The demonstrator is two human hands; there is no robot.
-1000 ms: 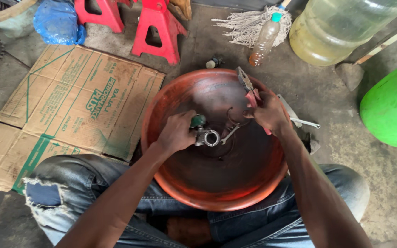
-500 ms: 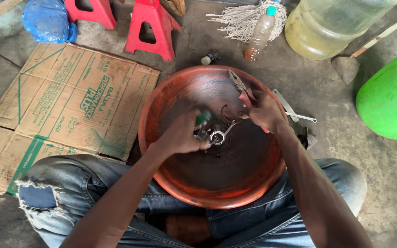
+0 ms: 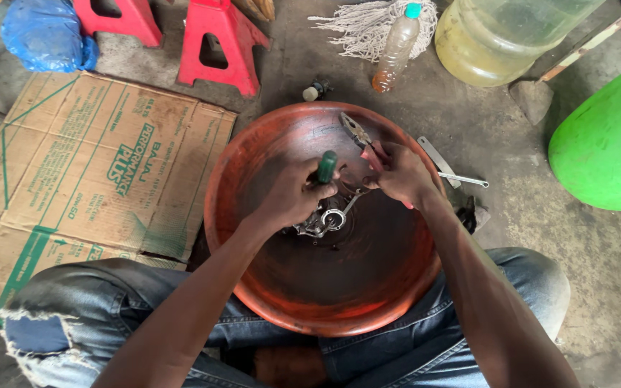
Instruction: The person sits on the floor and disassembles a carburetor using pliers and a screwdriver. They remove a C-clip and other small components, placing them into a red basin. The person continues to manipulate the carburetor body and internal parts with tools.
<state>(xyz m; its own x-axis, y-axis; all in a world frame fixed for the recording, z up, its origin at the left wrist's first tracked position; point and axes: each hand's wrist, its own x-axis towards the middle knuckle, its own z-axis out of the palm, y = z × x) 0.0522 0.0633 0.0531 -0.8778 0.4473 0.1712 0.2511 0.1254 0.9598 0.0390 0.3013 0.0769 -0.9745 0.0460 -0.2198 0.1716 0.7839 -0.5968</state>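
You are working in soft, even daylight with no hard sun patches; the concrete floor [image 3: 310,65] reads flat grey and evenly lit. Your arms throw only faint, diffuse shadows into the orange basin [image 3: 267,273], whose dark centre swallows detail around the small metal parts [image 3: 323,221]. A mild sheen sits on the basin's far inner wall, and the green plastic drum [image 3: 609,144] glows brightly without clipping. Focus is sharp across the middle. Your lower forearms and jeans near the bottom edge look slightly soft, and the wide lens stretches things toward the corners.
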